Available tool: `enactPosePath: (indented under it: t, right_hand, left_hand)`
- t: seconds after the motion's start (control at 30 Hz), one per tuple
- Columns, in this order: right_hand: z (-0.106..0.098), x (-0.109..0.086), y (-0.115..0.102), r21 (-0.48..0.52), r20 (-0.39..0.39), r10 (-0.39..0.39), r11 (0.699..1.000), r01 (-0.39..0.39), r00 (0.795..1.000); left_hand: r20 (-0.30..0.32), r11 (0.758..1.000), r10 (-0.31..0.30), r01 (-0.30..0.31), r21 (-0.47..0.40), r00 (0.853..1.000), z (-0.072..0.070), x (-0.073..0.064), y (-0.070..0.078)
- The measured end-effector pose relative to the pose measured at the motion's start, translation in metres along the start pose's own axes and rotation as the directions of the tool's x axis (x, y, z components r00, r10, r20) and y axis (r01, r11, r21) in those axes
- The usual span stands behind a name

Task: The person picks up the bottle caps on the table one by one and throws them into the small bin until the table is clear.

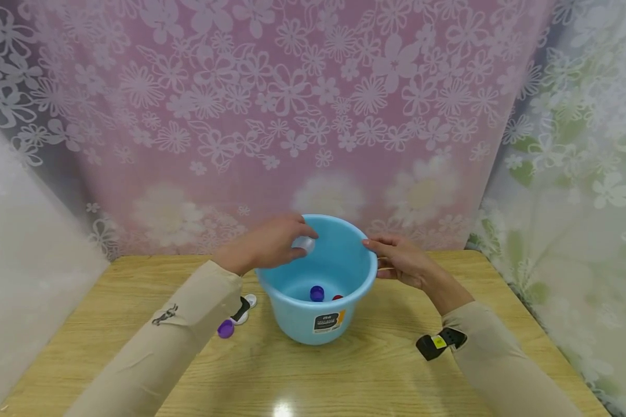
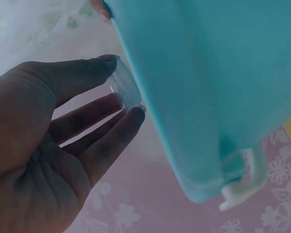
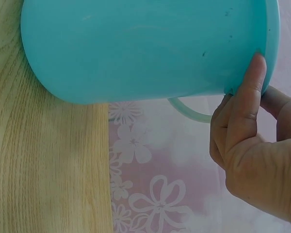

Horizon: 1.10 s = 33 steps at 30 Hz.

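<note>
A light blue plastic bucket (image 1: pixel 313 315) stands upright on the wooden table. Over its left rim, my left hand (image 1: pixel 271 240) pinches a translucent ribbed bottle cap (image 2: pixel 124 87) between thumb and fingers. My right hand (image 1: pixel 401 258) grips the bucket's right rim; in the right wrist view its thumb and fingers lie on both sides of that rim. Down inside the bucket lie a purple cap (image 1: pixel 317 293) and a small red thing (image 1: pixel 337 297), mostly hidden by the front wall.
Left of the bucket, another purple cap (image 1: pixel 225 329) and white caps (image 1: pixel 251 300) lie on the table (image 1: pixel 302 382), partly behind the left wrist's black strap. A white handle (image 2: pixel 247 182) hangs at the bucket's side. Floral curtains (image 1: pixel 313 116) rise behind the table.
</note>
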State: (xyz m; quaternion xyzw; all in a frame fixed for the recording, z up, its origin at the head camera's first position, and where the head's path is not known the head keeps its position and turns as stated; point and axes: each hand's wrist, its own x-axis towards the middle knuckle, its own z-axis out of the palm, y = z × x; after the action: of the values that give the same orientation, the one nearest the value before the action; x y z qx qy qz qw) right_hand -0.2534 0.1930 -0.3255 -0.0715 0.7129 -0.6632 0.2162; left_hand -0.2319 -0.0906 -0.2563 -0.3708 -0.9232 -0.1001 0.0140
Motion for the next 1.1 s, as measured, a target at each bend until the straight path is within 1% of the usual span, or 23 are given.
enactPosePath:
  t: [0.13, 0.23, 0.37, 0.43, 0.5, 0.67, 0.87, 1.1]
  right_hand:
    - [0.000, 0.001, 0.000, -0.002, 0.009, -0.002, 1.000, 0.002, 1.000]
    - [-0.002, 0.001, -0.001, -0.003, 0.007, 0.000, 1.000, 0.000, 1.000]
    - [-0.002, 0.001, -0.001, -0.001, 0.001, 0.003, 1.000, -0.003, 1.000]
    - [-0.002, 0.001, -0.001, 0.000, -0.004, 0.004, 1.000, -0.004, 1.000]
    - [-0.001, 0.002, 0.000, 0.001, -0.005, 0.006, 1.000, -0.006, 1.000]
    - [0.002, 0.002, 0.000, 0.002, 0.004, 0.005, 1.000, -0.005, 1.000]
    - [0.001, 0.001, 0.000, 0.012, 0.007, -0.007, 1.000, 0.007, 1.000]
    - [0.000, 0.002, 0.001, 0.022, 0.007, -0.003, 1.000, 0.002, 1.000]
  left_hand:
    - [0.052, 1.000, -0.018, 0.018, 0.006, 0.999, -0.006, 0.006, 0.004]
    - [0.089, 0.999, -0.030, 0.028, 0.020, 0.996, -0.014, 0.013, 0.009]
    - [0.096, 0.998, -0.058, 0.054, 0.039, 0.994, -0.026, 0.025, 0.013]
    - [0.099, 0.996, -0.075, 0.071, 0.048, 0.992, -0.030, 0.032, 0.014]
    - [0.117, 0.994, -0.095, 0.090, 0.055, 0.989, -0.031, 0.037, 0.014]
    - [0.173, 0.990, -0.134, 0.123, 0.072, 0.976, -0.024, 0.045, 0.012]
    - [0.194, 0.985, -0.171, 0.164, 0.051, 0.966, -0.013, 0.047, 0.011]
    - [0.218, 0.984, -0.176, 0.163, 0.077, 0.960, -0.006, 0.044, 0.010]
